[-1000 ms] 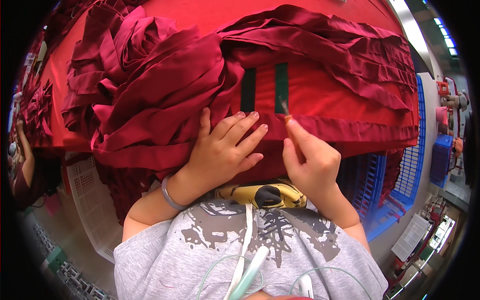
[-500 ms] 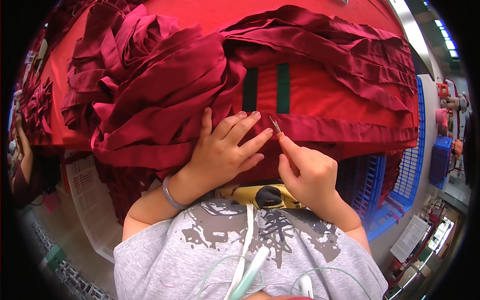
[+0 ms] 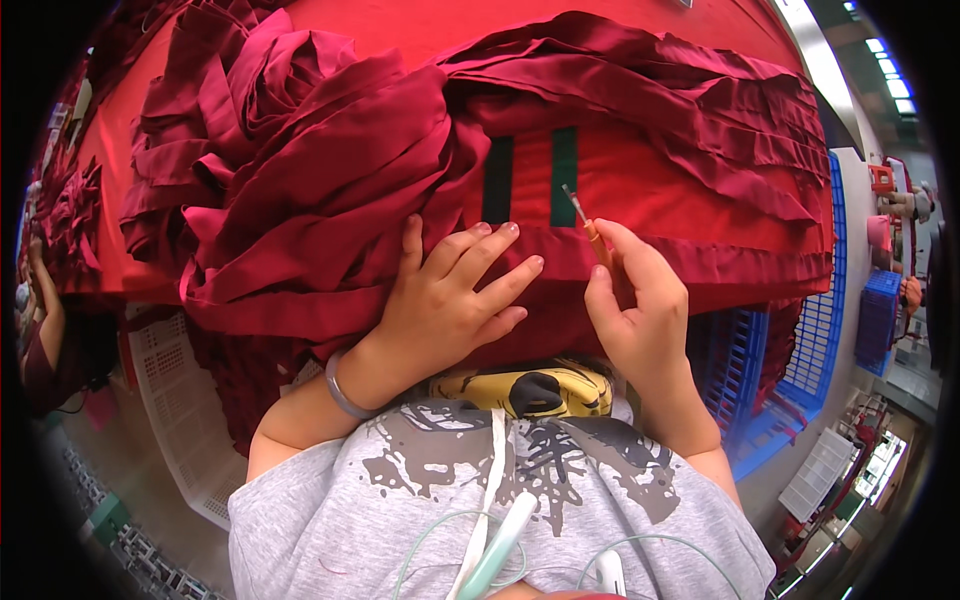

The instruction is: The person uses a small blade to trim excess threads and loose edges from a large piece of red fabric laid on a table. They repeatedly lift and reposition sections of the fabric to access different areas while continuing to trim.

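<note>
My left hand lies flat with fingers spread on a dark red fabric strip, pressing it to the red-covered table. Between thumb and forefinger, my right hand pinches a small seam ripper with an orange handle. Its metal tip points up and away, over the red cover beside a dark green band; whether it touches anything is hard to tell. To the left of a black band rises a heap of dark red fabric, which my left fingers border.
More folded dark red strips lie along the table's far right. Below the table edge stand a white perforated crate on the left and a blue crate on the right. At far left, another person's arm shows.
My right hand has moved right and slightly up, lifting the seam ripper's tip away from the strip near my left fingertips. My left hand stays in place.
</note>
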Tool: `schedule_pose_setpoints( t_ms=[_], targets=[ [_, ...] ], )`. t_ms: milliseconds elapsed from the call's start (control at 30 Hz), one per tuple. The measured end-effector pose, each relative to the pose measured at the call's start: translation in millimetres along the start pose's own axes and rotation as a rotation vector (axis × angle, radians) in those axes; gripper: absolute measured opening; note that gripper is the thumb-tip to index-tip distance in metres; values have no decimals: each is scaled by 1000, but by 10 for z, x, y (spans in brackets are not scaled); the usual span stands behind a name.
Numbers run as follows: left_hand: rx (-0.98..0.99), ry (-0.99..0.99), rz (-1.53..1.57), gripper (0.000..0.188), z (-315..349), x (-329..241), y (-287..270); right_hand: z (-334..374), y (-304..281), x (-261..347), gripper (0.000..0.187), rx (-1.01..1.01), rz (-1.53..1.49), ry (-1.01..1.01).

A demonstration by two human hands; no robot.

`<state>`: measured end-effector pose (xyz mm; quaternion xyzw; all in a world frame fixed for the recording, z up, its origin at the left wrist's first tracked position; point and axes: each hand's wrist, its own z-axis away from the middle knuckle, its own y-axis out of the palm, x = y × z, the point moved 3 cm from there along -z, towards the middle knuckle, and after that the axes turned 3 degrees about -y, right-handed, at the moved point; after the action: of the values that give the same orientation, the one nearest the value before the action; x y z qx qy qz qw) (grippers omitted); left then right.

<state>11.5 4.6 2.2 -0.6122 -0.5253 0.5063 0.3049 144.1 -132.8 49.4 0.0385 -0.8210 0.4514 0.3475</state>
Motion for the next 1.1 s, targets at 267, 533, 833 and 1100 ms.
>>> schedule_pose_setpoints(
  t_ms=[267, 533, 833, 1100],
  targets=[
    [-54, -6, 128, 46, -6, 62, -8, -254, 349, -26, 11, 95, 114, -64],
    [-113, -15, 81, 32, 6, 59, 34, -220, 214, -182, 10, 46, -354, 319],
    [-132, -6, 78, 32, -5, 72, 24, -298, 369, -10, 13, 154, 88, -25],
    [-143, -13, 90, 29, -7, 66, 26, -280, 368, -90, 7, 145, 75, -20]
  ],
)
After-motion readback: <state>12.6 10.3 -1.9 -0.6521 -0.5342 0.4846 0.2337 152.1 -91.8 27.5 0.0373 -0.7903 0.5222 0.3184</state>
